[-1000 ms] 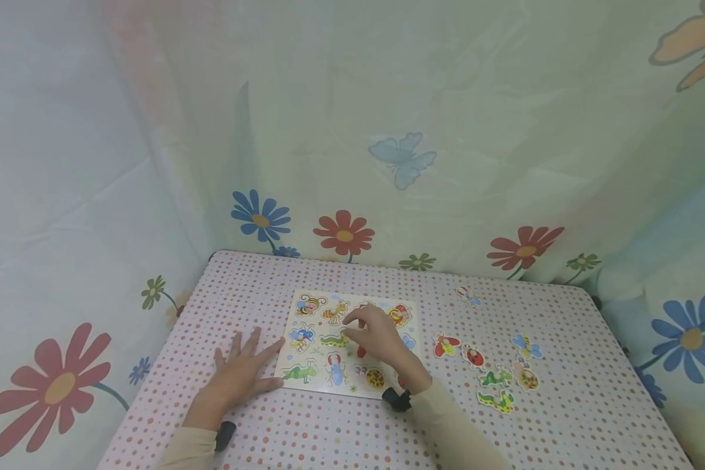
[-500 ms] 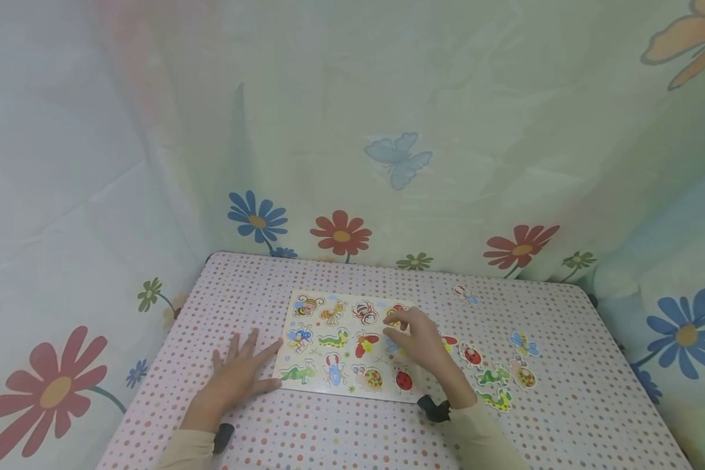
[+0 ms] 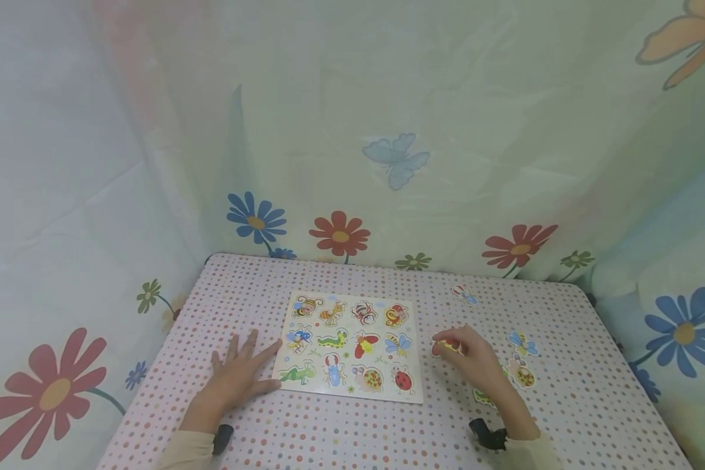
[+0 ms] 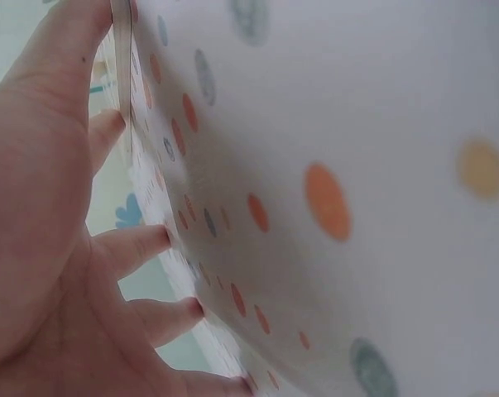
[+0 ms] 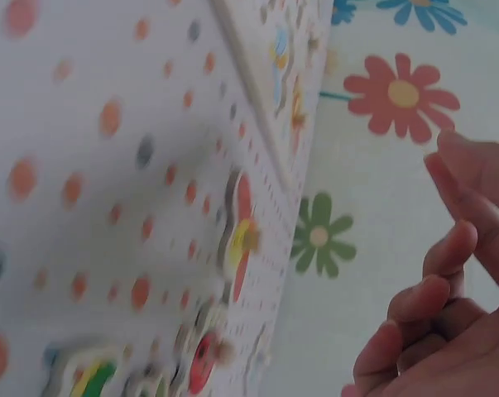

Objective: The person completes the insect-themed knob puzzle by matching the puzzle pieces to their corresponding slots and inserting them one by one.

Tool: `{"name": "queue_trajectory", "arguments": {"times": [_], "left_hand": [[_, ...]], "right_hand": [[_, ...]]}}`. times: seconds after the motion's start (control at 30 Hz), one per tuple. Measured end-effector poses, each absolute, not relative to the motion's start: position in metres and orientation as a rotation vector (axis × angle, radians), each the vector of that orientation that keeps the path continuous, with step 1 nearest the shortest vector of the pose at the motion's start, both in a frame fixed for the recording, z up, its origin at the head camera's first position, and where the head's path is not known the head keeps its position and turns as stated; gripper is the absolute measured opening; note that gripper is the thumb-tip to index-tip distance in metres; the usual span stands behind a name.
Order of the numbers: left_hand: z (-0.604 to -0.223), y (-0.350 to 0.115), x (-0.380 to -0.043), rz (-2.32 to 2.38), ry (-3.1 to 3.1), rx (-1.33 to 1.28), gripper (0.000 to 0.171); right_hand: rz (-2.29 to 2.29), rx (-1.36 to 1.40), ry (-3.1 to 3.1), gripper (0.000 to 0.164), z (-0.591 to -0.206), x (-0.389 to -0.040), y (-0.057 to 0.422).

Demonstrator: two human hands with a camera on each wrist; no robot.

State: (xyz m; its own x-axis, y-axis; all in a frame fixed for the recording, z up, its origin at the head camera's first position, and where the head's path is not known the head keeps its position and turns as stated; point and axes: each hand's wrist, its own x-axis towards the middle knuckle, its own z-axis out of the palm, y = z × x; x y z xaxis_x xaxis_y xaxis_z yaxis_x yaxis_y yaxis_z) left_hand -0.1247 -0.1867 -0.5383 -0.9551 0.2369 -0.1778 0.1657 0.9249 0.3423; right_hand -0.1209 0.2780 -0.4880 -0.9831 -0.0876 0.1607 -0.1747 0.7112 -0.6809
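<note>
A pale puzzle board (image 3: 417,378) printed with colourful insects lies flat on the table. My left hand (image 3: 237,375) rests at the board's left edge, fingers spread; in the left wrist view its fingertips (image 4: 187,308) touch the dotted cloth. To the right of the board my right hand (image 3: 472,362) hovers over a red and yellow winged-bug puzzle piece (image 5: 237,244) with a small knob. In the right wrist view nothing sits between its thumb and fingers, and that piece lies apart from them. A ladybird piece (image 5: 203,362) is close by, hidden beneath my hand in the head view.
More loose pieces lie on the right: a beetle (image 3: 465,295) farther back, a bee (image 3: 523,343), a snail (image 3: 524,375) and a partly covered green piece (image 3: 483,398). The dotted tablecloth (image 3: 341,437) covers the table. A flowered curtain (image 3: 294,163) hangs behind.
My right hand has moved right from over the board to above the red and yellow piece, uncovering the board's printed insects. The left hand stays put.
</note>
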Motion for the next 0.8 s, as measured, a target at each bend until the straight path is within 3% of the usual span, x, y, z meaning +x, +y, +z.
{"name": "queue_trajectory", "arguments": {"times": [0.57, 0.8], "left_hand": [[-0.538, -0.187, -0.124, 0.48, 2.883, 0.332, 0.083], [-0.54, -0.188, -0.125, 0.481, 2.878, 0.322, 0.083]], "right_hand": [[1.135, 0.006, -2.953, 0.022, -0.506, -0.072, 0.362], [1.357, -0.124, -2.997, 0.028, -0.517, -0.064, 0.382]]}}
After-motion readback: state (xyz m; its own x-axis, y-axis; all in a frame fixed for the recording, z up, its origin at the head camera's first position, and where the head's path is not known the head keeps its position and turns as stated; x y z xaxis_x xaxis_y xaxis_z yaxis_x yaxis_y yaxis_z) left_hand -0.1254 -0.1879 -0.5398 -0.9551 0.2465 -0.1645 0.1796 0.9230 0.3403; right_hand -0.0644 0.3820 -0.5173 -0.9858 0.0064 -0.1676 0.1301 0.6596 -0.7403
